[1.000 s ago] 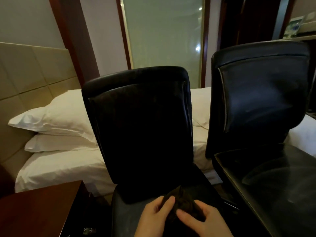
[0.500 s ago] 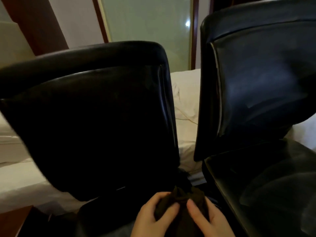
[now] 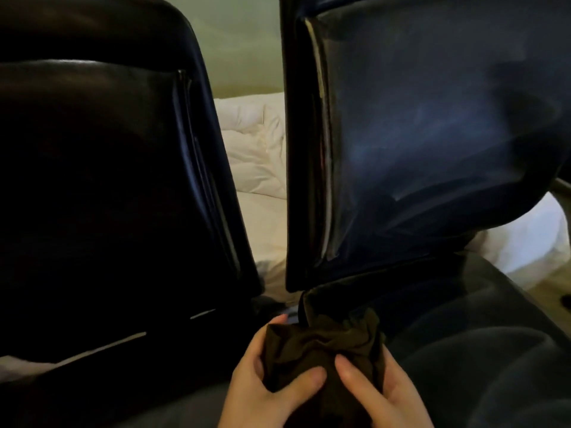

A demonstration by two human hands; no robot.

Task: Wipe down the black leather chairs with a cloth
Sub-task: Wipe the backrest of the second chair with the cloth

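Two black leather chairs fill the view side by side. The left chair (image 3: 102, 180) shows its dark backrest. The right chair (image 3: 426, 134) shows a glossy backrest and its seat at the lower right. A dark brown cloth (image 3: 321, 347) is bunched up at the bottom centre, just in front of the gap between the chairs. My left hand (image 3: 262, 393) grips its left side, thumb pressed over the fabric. My right hand (image 3: 380, 393) holds its right side, thumb on top.
A bed with white linen (image 3: 259, 168) lies behind the chairs, visible through the gap between them and at the far right. A pale wall panel (image 3: 234, 38) stands beyond. A strip of light floor (image 3: 543, 282) shows at the right edge.
The view has closed in on the chairs and shifted right; both backrests now loom larger. My hands still hold the cloth together and have moved toward the right chair's seat edge.
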